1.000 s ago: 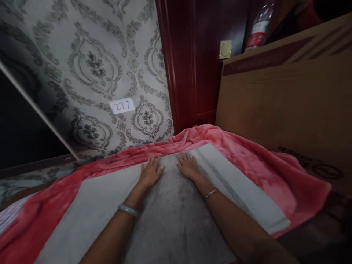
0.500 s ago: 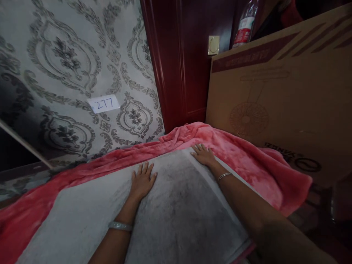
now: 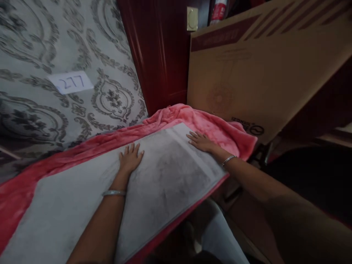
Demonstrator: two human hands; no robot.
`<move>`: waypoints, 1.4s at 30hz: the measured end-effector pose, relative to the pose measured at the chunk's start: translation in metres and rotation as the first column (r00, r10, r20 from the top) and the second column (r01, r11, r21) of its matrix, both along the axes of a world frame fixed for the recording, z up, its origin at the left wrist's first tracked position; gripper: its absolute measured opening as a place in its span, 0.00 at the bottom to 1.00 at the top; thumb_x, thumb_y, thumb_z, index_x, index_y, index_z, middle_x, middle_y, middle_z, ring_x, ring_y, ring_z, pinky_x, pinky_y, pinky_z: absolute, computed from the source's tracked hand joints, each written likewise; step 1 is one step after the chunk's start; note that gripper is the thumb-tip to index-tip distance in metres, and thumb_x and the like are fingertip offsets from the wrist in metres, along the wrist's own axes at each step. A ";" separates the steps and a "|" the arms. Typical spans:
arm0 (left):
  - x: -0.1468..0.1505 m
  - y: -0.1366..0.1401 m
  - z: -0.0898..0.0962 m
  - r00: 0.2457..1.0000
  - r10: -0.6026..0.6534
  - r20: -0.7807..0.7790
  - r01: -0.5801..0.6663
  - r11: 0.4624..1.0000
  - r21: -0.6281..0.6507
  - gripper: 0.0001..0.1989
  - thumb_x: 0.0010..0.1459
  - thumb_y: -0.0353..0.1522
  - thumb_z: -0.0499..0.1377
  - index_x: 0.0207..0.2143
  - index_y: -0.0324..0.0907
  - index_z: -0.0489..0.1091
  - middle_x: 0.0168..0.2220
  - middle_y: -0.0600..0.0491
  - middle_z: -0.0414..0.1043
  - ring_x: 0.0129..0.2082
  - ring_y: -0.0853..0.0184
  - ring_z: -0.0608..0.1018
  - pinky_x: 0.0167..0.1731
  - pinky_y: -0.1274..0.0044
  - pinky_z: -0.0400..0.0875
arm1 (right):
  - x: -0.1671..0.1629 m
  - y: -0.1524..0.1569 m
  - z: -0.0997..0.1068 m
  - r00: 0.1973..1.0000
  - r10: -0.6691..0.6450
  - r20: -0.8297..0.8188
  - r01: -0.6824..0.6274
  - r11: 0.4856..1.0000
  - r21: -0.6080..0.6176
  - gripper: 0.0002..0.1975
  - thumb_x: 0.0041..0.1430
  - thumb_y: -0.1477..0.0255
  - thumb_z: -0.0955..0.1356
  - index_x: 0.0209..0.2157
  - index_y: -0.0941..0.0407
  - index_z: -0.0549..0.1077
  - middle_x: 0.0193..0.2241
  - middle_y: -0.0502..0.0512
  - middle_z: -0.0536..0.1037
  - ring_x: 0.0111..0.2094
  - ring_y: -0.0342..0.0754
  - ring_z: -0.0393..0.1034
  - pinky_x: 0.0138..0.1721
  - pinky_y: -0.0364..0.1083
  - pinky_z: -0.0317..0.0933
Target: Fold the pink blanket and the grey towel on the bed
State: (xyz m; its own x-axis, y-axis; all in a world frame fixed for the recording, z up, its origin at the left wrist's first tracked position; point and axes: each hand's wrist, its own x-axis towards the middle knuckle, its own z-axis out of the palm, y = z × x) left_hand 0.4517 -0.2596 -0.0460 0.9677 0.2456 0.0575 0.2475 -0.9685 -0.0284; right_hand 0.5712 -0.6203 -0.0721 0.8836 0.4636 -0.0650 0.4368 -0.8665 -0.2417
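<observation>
A large grey-white sheet (image 3: 170, 176) with dark smudges lies flat over a pink plush blanket (image 3: 192, 113); whether it is board or cloth I cannot tell. My left hand (image 3: 130, 158) rests flat near the sheet's far edge, fingers spread. On the sheet's right border lies my right hand (image 3: 200, 141), also flat with its fingers apart, close to where the blanket shows. Neither hand grips anything. The blanket sticks out beyond the sheet at the back and along the front edge.
Behind stands a big cardboard box (image 3: 264, 69), with a bottle (image 3: 219, 11) above its top edge. Left of it are a dark red panel (image 3: 162, 58) and patterned wallpaper (image 3: 112, 91) bearing a paper marked 277 (image 3: 72, 82). A light trouser leg (image 3: 222, 234) shows below.
The view has turned right and downward. My right hand has slid toward the sheet's right edge, away from the far corner. My left hand stays flat on the sheet.
</observation>
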 end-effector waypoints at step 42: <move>-0.181 -0.181 -0.038 0.811 -0.530 0.248 0.513 0.848 0.133 0.09 0.63 0.23 0.54 0.40 0.40 0.72 0.40 0.45 0.72 0.43 0.57 0.73 0.42 0.67 0.70 | -0.095 -0.100 -0.023 0.877 -0.452 -0.160 0.465 0.720 0.514 0.09 0.53 0.66 0.70 0.27 0.58 0.75 0.21 0.51 0.74 0.24 0.44 0.67 0.24 0.41 0.57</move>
